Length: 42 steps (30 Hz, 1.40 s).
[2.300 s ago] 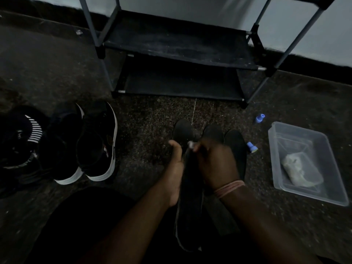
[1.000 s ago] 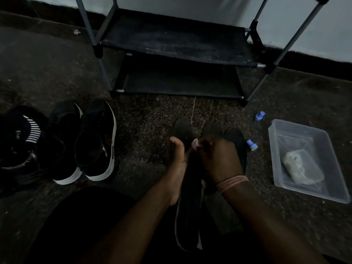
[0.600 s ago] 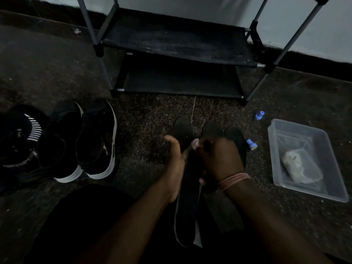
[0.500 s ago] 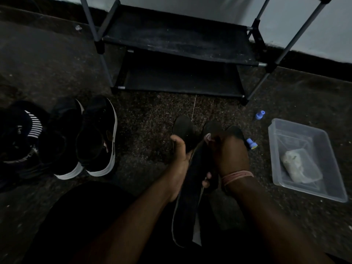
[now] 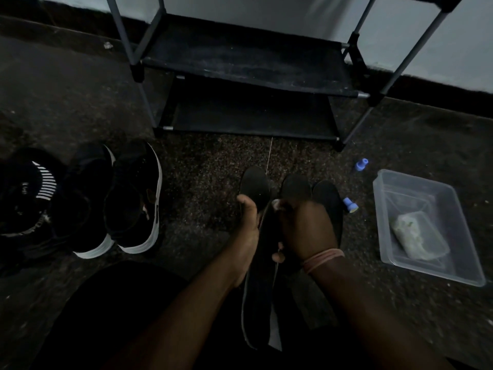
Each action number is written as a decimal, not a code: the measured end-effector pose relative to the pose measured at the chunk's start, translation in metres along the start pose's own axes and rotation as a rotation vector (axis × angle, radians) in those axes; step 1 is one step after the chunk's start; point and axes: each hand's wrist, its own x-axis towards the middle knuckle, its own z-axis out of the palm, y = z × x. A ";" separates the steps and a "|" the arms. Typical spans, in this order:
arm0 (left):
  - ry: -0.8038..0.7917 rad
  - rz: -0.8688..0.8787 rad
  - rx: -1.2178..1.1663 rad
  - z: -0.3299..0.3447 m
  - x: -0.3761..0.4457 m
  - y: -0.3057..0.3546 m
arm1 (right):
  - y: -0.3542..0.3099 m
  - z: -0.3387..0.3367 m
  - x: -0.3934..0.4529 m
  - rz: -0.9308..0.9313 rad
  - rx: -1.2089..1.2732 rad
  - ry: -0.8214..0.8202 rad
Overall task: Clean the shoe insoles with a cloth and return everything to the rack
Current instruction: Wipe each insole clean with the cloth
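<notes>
My left hand point(image 5: 248, 231) grips a long black insole point(image 5: 257, 303) that stands nearly on edge over my lap. My right hand point(image 5: 306, 228) is closed against the insole's upper face; a small pale bit shows at its fingertips, and I cannot tell whether that is a cloth. Three more black insoles lie on the floor just beyond the hands: one on the left point(image 5: 254, 184), one in the middle point(image 5: 296, 186) and one on the right point(image 5: 329, 198). The black shoe rack point(image 5: 248, 65) stands ahead with bare shelves.
A pair of black shoes with white soles point(image 5: 133, 198) sits at left, beside a darker striped shoe point(image 5: 25, 193). At right a clear plastic tub point(image 5: 426, 225) holds a pale cloth-like lump point(image 5: 416, 236). Two small blue objects point(image 5: 350, 205) point(image 5: 362, 164) lie on the dark carpet.
My right hand has slid back and forth along the upper part of the held insole. The insole has tilted slightly in my left hand's grip.
</notes>
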 end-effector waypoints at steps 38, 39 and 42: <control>0.213 -0.071 0.127 0.004 -0.007 0.007 | 0.008 -0.004 0.010 -0.033 0.012 -0.115; 0.182 -0.080 0.126 0.005 -0.007 0.005 | 0.014 -0.006 0.013 0.011 -0.006 0.009; 0.080 -0.092 0.102 0.004 -0.006 0.000 | 0.023 -0.007 0.017 0.020 0.043 0.177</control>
